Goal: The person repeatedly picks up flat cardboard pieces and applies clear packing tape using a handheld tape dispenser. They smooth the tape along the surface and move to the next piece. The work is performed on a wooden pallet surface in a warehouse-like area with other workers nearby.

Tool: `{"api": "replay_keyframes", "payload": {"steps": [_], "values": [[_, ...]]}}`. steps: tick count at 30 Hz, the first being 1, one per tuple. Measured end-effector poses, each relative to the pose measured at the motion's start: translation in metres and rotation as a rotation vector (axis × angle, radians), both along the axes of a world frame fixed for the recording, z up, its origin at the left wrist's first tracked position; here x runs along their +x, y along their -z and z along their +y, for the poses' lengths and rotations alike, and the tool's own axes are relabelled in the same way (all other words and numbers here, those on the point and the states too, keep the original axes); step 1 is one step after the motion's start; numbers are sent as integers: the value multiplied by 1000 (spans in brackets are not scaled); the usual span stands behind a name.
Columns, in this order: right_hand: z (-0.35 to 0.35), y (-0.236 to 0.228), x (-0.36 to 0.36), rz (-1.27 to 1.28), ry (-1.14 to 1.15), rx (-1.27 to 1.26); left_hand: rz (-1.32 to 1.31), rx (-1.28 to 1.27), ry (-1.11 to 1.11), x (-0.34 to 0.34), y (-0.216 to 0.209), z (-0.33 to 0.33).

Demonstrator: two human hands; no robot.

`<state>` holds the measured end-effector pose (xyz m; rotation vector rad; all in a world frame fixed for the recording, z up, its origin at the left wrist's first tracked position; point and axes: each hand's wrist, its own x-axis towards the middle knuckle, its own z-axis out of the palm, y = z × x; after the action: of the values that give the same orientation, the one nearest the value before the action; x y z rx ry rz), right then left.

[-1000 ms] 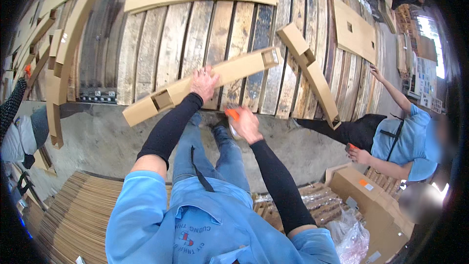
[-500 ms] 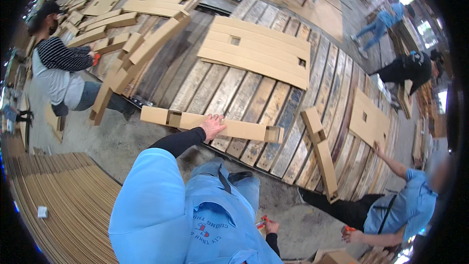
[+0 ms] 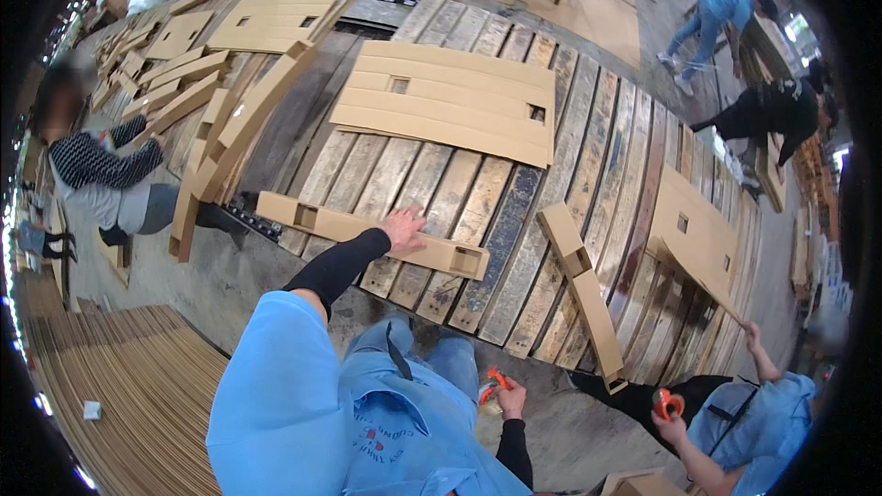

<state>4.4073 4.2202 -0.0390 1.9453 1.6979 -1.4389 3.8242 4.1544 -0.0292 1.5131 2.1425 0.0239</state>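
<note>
My left hand (image 3: 405, 225) lies flat, fingers spread, on a long folded cardboard beam (image 3: 367, 234) that rests across the near edge of a wooden plank platform (image 3: 514, 220). The beam has square cut-outs near both ends. My right hand (image 3: 510, 398) hangs low by my hip, closed around an orange tape dispenser (image 3: 493, 383). Both forearms wear black sleeves under a blue top.
A wide flat cardboard sheet (image 3: 450, 101) lies further back on the planks. Another folded beam (image 3: 583, 289) lies at the right. A person in blue (image 3: 744, 422) with an orange dispenser crouches at the lower right, a person in stripes (image 3: 101, 174) at the left. Stacked cardboard (image 3: 119, 377) fills the lower left.
The view has swung left and up across the platform. My left hand stays on the beam, which now lies flat on the planks. My right hand with the dispenser has dropped from the beam to my hip.
</note>
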Motion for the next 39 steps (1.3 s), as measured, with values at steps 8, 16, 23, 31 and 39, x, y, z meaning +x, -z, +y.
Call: {"api": "replay_keyframes", "payload": {"steps": [8, 16, 23, 31, 39], "values": [[92, 6, 57, 12, 28, -95, 373, 178, -7, -56, 54, 207], [171, 19, 40, 274, 41, -303, 390, 63, 157, -75, 81, 368], [310, 39, -39, 453, -176, -294, 336, 195, 205, -84, 93, 402], [438, 55, -95, 530, 29, -75, 375, 543, 290, -49, -41, 443], [420, -44, -65, 937, 652, -76, 120, 765, 435, 156, -175, 370]]}}
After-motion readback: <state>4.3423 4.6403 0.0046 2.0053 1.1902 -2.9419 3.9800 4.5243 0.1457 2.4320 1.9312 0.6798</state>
